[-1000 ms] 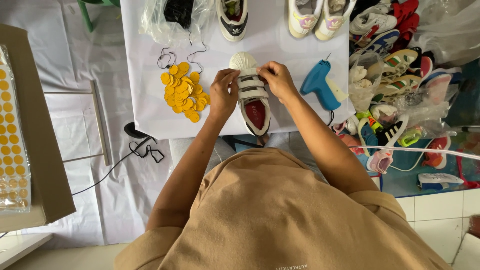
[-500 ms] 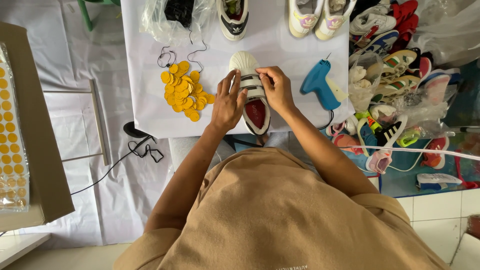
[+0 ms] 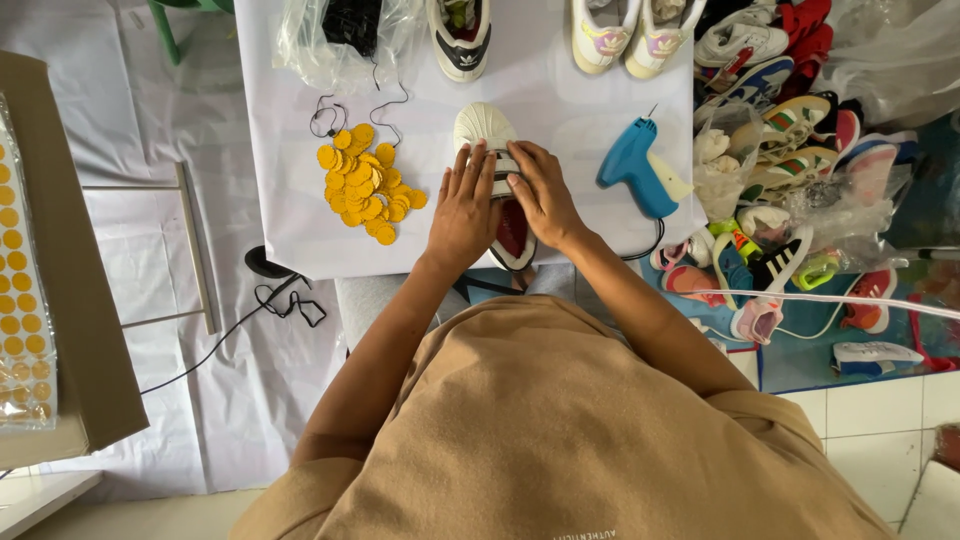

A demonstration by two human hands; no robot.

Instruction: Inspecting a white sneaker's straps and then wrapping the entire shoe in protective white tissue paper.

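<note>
- My left hand (image 3: 462, 215) lies flat, fingers spread, on the white shoe (image 3: 497, 180)
- My right hand (image 3: 540, 195) pinches its laces
- Yellow discs (image 3: 365, 185) just beside

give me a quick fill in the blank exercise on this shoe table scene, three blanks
1. Both hands, left hand and right hand, rest on a white ____ with a red lining.
2. The pile of round tags to the left of the hands is ____ in colour.
3. The blue tagging gun lies on the ____ side of the hands.

Missing words: shoe; yellow; right
</note>
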